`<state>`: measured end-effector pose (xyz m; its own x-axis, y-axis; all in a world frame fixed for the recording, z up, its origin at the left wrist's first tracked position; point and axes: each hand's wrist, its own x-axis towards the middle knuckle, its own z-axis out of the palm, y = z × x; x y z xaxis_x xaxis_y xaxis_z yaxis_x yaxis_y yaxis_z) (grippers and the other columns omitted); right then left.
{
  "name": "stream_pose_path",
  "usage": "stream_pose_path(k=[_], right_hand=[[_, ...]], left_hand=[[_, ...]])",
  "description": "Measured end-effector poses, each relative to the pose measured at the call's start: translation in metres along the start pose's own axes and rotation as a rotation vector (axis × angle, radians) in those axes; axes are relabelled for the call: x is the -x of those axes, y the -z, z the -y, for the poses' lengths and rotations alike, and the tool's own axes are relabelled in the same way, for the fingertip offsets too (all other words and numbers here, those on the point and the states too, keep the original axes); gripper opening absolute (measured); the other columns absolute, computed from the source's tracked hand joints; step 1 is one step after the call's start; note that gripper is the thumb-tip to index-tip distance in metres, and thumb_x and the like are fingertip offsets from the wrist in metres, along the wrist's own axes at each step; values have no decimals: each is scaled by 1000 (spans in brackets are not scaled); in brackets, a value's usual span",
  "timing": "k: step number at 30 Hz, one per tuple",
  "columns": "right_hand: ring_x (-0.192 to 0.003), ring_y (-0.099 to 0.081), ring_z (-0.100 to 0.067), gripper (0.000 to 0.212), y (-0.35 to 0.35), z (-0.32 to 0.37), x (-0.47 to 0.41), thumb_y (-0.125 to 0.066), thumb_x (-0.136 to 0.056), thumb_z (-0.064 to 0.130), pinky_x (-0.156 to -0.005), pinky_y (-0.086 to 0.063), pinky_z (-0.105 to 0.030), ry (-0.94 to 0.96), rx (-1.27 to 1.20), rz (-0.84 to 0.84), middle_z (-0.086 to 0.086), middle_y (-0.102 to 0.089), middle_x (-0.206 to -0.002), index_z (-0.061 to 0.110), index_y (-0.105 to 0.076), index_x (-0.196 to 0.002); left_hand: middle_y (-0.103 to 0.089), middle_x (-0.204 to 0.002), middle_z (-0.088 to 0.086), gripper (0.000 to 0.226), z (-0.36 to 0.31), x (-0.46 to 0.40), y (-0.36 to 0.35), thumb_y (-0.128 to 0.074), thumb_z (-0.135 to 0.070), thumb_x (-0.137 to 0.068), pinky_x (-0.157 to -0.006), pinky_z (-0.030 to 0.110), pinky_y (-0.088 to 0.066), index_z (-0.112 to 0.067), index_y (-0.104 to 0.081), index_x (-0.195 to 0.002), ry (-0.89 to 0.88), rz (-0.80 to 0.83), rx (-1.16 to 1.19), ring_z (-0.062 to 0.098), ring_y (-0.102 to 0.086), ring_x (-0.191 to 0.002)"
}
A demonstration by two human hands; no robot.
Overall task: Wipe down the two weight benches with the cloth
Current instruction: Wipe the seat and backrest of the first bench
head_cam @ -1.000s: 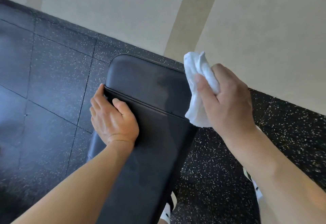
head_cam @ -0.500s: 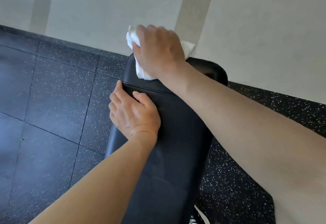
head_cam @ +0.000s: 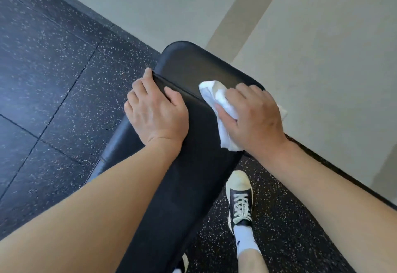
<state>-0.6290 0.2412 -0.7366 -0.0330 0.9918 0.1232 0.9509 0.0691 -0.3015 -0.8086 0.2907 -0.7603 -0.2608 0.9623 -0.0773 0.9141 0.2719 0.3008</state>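
A black padded weight bench point(head_cam: 189, 178) runs from the bottom centre up toward the wall, with a seam between its two pads. My left hand point(head_cam: 155, 109) lies on the bench's left edge at the seam, fingers curling over the side. My right hand point(head_cam: 253, 116) grips a crumpled white cloth point(head_cam: 217, 96) and presses it onto the right side of the bench by the seam. Only this one bench is in view.
Black speckled rubber floor tiles point(head_cam: 53, 79) spread to the left and under the bench. A pale wall point(head_cam: 322, 68) stands close behind the bench's far end. My foot in a black and white sneaker point(head_cam: 240, 199) stands on the floor right of the bench.
My right hand brought the cloth from the air onto the far pad, then drew it back and rightward to the seam. My left hand stayed on the left edge.
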Motion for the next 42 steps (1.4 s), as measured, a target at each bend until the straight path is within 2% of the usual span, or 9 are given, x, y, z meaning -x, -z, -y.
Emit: stream_pose_path(k=[6,9,12,16,21,28,31,37,42], right_hand=[[-74,-55,-33,28,-30,25,-107,-51,-100,36,-64,-41,-43,-16,-62,-8,-7,-60,-83,12,-61,-91],[-95,-62,-28,29,-49,42,-180,-43,-102,41,-75,-41,-38,-22,-70,127,-1,-66,-104,19,-61,-108],[-101,-64,-26,26,-64,57,-217,-44,-100,39,-72,-37,-32,57,-119,288,1,-69,-110,23,-63,-109],[-91,-61,-24,26,-64,45,-202,-44,-99,41,-67,-34,-33,51,-192,255,3,-67,-100,21,-61,-103],[-73,-54,-31,26,-33,-11,-113,-56,-98,37,-62,-32,-35,-2,-277,11,-4,-60,-79,13,-62,-90],[-62,-45,-27,22,-10,-46,-53,-65,-92,28,-56,-36,-36,3,-154,-79,-2,-51,-70,13,-57,-77],[-66,-52,-32,22,-18,-23,-78,-60,-91,31,-59,-34,-37,-31,-176,-35,-5,-57,-73,12,-60,-81],[-97,-61,-24,31,-46,40,-138,-41,-98,42,-72,-32,-35,-28,-47,-4,6,-65,-105,25,-60,-115],[-95,-59,-21,29,-44,44,-117,-40,-96,42,-70,-29,-34,-6,6,-1,7,-64,-101,26,-60,-110]], left_hand=[[-53,-147,9,65,-2,-2,2,-34,-39,-95,-116,47,-31,-17,-40,-156,22,27,-22,33,-49,-131],[-53,-145,10,65,-5,-1,3,-34,-39,-95,-114,47,-31,-17,-41,-156,26,27,-28,35,-50,-128],[-53,-145,11,65,-6,-1,3,-34,-38,-95,-115,48,-32,-16,-41,-156,29,19,-44,35,-49,-130],[-53,-145,9,65,-6,-2,2,-33,-39,-94,-114,47,-32,-17,-41,-155,37,20,-48,34,-49,-130],[-53,-144,9,64,-7,-1,3,-35,-37,-94,-112,49,-33,-18,-40,-155,39,27,-44,35,-49,-126],[-52,-145,9,63,-7,-2,2,-35,-37,-96,-113,50,-33,-17,-40,-155,40,31,-45,35,-48,-128],[-52,-146,9,63,-6,-1,2,-35,-37,-96,-113,49,-33,-17,-40,-155,43,32,-46,36,-49,-129],[-51,-148,6,62,-6,-1,3,-35,-37,-97,-112,46,-33,-19,-40,-156,31,26,-39,32,-47,-132],[-51,-148,7,62,-2,-2,3,-33,-39,-97,-112,46,-33,-20,-39,-155,21,34,-19,32,-47,-133]])
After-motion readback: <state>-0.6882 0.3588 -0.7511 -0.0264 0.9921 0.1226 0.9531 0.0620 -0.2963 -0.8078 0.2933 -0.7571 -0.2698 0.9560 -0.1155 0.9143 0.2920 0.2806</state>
